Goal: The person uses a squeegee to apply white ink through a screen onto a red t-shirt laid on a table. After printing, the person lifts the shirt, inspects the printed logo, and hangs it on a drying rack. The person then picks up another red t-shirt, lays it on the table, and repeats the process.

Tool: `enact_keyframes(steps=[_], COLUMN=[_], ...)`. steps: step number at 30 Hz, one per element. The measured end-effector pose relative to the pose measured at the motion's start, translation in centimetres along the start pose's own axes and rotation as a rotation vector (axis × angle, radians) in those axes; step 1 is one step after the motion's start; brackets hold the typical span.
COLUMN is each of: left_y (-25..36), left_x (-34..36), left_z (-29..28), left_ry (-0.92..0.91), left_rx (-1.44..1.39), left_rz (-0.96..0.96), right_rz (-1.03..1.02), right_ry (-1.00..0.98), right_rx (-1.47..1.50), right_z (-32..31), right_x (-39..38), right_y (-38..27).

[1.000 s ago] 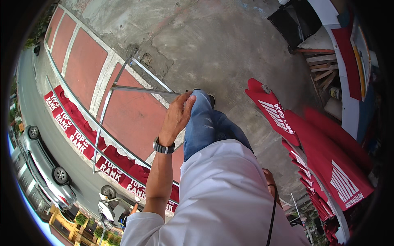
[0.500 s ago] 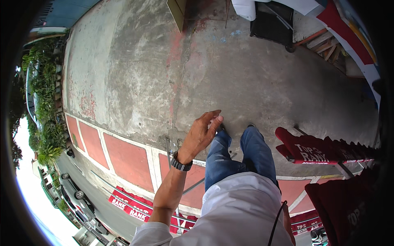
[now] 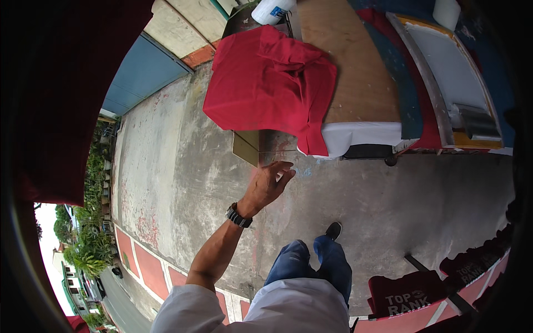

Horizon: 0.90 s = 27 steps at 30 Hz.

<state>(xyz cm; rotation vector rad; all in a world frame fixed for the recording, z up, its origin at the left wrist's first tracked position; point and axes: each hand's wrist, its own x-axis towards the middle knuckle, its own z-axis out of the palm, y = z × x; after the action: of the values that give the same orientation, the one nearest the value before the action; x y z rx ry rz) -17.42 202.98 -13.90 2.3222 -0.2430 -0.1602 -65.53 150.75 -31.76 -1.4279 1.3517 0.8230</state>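
Note:
My left hand (image 3: 266,187), with a black watch (image 3: 239,216) on the wrist, reaches forward over the concrete floor. Its fingers curve with a gap to the thumb, and nothing is between them. Just beyond it a red shirt (image 3: 250,83) lies spread with its lower edge hanging down, beside a brown wooden board (image 3: 361,72) on a table. The hand looks apart from the shirt. My right hand does not show.
A framed printing screen (image 3: 449,72) lies at the table's right, a grey piece (image 3: 474,122) on it. A white container (image 3: 272,11) stands behind the shirt. Dark red printed shirts (image 3: 405,297) hang at lower right. Dark red cloth (image 3: 55,100) hangs at left. A tan panel (image 3: 244,145) stands below the shirt.
I have stepped forward, so the table, the red shirt and the printing screen are now in view. The hanging printed shirts have shifted toward the lower edge. My left hand stays empty.

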Motion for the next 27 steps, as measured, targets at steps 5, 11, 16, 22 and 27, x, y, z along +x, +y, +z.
enact_keyframes(steps=[5,11,16,22,27], left_y=[-4.9,-12.7,-17.3,-21.9,-18.4], left_x=[11.5,30.4,41.2,46.9,56.2], left_z=[-7.1,-12.6,-12.2,-11.6,-11.0], left_ry=[0.096,0.221,0.060,-0.052,-0.169], left_rx=[0.047,-0.493,-0.769,-0.955,-0.942], left_rz=[0.062,-0.247,-0.454,-0.380,-0.271], right_rz=[0.020,0.096,-0.390,-0.759,-0.735], right_ry=[0.008,0.114,0.334,0.171,0.161], right_rx=[0.119,0.375,0.435,0.355,0.402], right_z=[2.4,12.0,15.0,21.1,23.5], right_x=[-0.8,-7.2,-10.8,-17.1,-19.5], right_y=[-6.5,-6.4,-24.4,-41.7,-42.0])
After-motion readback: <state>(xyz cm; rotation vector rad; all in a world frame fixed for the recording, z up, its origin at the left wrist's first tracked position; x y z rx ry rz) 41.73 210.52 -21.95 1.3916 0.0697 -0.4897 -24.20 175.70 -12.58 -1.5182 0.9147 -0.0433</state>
